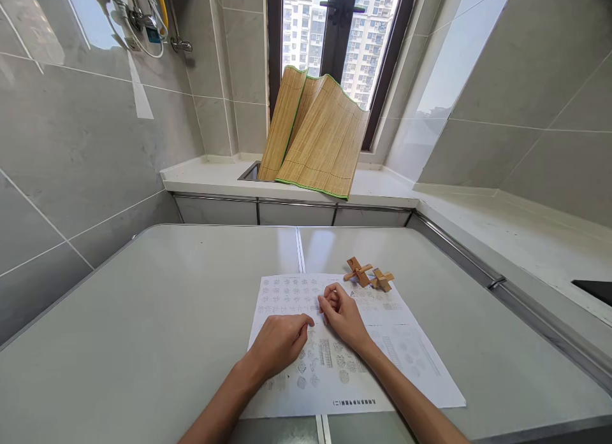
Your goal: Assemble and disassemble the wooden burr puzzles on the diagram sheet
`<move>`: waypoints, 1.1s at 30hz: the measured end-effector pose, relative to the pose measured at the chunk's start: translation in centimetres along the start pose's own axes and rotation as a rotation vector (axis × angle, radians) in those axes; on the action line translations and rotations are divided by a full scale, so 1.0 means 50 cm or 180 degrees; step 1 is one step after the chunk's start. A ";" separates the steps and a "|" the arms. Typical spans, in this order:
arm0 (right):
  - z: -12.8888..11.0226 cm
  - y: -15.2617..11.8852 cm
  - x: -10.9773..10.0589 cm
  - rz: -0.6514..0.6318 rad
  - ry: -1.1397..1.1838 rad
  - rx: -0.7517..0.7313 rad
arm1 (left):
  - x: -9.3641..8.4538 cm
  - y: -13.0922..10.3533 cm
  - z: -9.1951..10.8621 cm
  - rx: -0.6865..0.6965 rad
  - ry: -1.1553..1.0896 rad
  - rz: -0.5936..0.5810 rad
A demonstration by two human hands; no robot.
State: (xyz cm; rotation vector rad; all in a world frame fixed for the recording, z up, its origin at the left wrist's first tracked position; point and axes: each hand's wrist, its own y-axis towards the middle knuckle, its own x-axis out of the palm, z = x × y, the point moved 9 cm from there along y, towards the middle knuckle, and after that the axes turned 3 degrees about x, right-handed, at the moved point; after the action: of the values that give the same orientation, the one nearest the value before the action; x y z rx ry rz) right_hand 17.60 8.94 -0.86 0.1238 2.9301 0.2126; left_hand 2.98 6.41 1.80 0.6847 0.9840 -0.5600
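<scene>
The printed sheet (335, 348) lies flat on the surface (191, 316); it should be light, easily creased, best taken by its near right corner. Over it, left hand (281, 343) and right hand (342, 313) are loosely curled; if they grip anything, I cannot tell. Two wooden crosses (358, 272) lie at its far right corner.

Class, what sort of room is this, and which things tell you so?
Probably a kitchen: tiled walls, a white counter and what looks like a sink, partly hidden behind a folded mat.
</scene>
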 end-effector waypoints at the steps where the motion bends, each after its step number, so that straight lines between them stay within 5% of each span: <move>1: 0.003 0.002 -0.004 0.0038 0.0133 0.0030 | 0.000 0.000 0.000 -0.0002 -0.0010 0.0000; 17: 0.035 0.002 -0.155 0.1746 0.1199 0.0053 | -0.001 -0.003 -0.003 0.0024 -0.0019 0.0075; 25: 0.076 -0.004 -0.213 0.2214 0.1267 0.0281 | -0.004 -0.002 0.000 -0.0036 -0.0055 0.0034; 33: 0.115 0.010 -0.225 0.2206 0.1675 0.0378 | -0.006 -0.003 0.002 -0.0041 -0.0050 0.0049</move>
State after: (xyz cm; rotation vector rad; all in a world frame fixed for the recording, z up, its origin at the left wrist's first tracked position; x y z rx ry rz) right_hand 29.78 9.11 -4.18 1.2829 3.2727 0.1883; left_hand 2.84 6.27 2.06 0.6751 0.9662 -0.5445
